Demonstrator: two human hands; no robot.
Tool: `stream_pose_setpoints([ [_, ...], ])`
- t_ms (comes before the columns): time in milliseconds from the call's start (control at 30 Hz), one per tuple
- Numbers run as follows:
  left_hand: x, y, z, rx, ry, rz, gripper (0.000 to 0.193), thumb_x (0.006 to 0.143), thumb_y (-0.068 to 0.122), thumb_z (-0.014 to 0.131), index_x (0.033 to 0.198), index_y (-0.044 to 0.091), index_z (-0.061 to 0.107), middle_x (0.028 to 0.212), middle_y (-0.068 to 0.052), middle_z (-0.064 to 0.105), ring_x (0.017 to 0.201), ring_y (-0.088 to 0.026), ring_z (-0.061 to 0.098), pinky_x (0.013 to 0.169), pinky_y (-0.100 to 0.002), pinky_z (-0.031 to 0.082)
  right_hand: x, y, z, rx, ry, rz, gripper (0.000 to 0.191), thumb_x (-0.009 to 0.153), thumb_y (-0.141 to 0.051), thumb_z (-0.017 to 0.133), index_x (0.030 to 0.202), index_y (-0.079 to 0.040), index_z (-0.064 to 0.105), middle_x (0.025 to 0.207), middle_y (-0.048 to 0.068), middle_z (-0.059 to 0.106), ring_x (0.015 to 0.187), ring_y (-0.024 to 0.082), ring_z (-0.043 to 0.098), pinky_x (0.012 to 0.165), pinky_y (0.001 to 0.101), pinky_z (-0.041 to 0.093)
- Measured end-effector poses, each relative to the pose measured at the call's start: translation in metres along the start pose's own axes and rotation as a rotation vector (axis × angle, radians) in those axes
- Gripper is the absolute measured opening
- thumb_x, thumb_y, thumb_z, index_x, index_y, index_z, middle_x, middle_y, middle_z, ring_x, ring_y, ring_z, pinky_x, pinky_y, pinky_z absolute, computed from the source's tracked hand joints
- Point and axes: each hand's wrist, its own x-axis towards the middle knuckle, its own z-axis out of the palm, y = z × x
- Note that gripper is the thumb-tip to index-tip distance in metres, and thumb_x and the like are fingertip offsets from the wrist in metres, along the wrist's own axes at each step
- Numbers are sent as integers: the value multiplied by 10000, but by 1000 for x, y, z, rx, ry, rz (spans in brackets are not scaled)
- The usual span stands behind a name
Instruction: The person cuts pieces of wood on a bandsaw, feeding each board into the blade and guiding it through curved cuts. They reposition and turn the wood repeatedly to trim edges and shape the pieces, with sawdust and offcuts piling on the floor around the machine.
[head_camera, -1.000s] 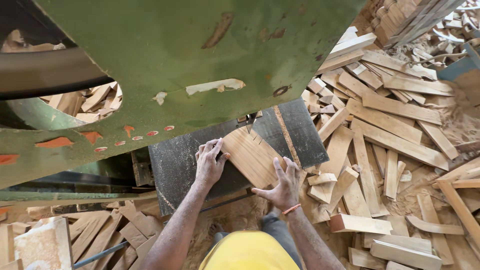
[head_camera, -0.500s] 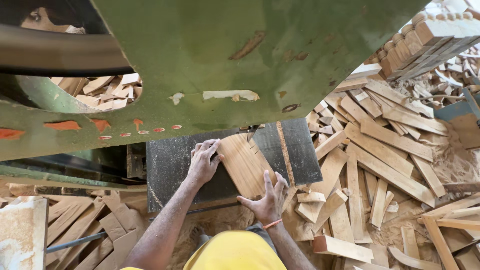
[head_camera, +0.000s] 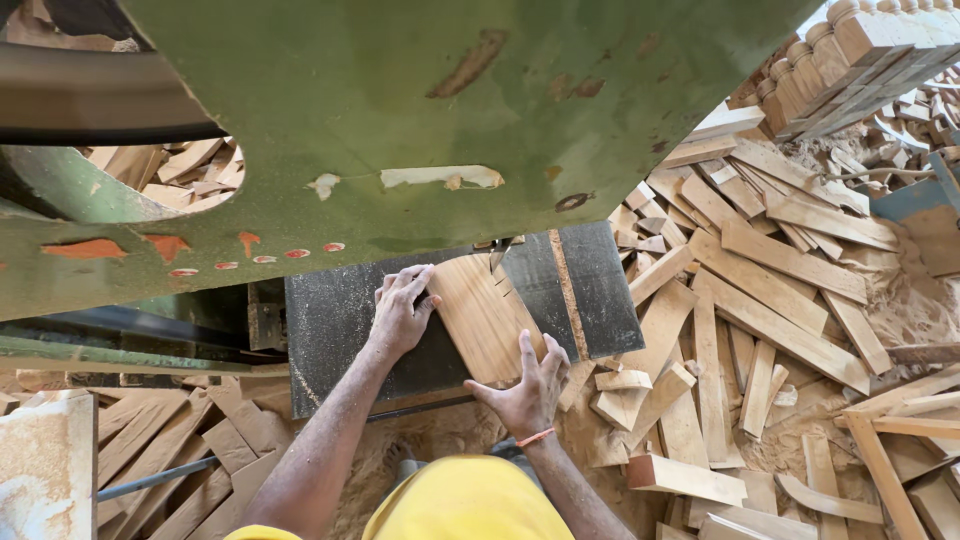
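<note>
wooden board (head_camera: 487, 318) laid flat on dark saw table (head_camera: 330, 330) | left hand (head_camera: 402, 310) pressed on its far-left edge | right hand (head_camera: 525, 385) spread on its near end | hands apart, nothing gripped

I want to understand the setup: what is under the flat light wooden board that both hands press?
The flat light wooden board lies on a dark metal saw table. The left hand and right hand press it. The table under the board is covered.
</note>
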Motion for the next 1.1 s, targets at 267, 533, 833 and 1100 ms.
stream_pose_setpoints([
  [267,8,-2,-2,-43,-24,-74,689,862,239,775,1492,156,510,1430,-60,578,1301,-283,504,1087,-450,364,-2,-2,12,8,38,-7,1174,462,-600,967,1418,-85,518,1388,268,377,1297,445,370,1063,577,333],
  [533,18,-5,-2,-88,-27,-106,694,855,239,777,1482,151,494,1409,-67,608,1296,-283,512,1076,-458,365,3,-6,14,-6,47,10,1179,430,-644,963,1386,-115,520,1352,267,400,1262,447,389,1045,584,342],
  [833,26,-12,7,-67,19,-126,610,870,273,772,1416,127,544,1416,-94,602,1283,-292,519,1047,-475,370,12,-14,18,23,73,-11,1140,465,-659,945,1350,-76,524,1349,273,408,1299,450,380,1074,602,315],
  [1100,26,-5,2,-114,26,-156,692,859,233,780,1483,177,486,1353,-43,655,1217,-272,557,1023,-466,383,13,-17,16,10,79,0,1147,467,-676,939,1351,-73,525,1346,269,426,1295,455,391,1075,592,317],
])
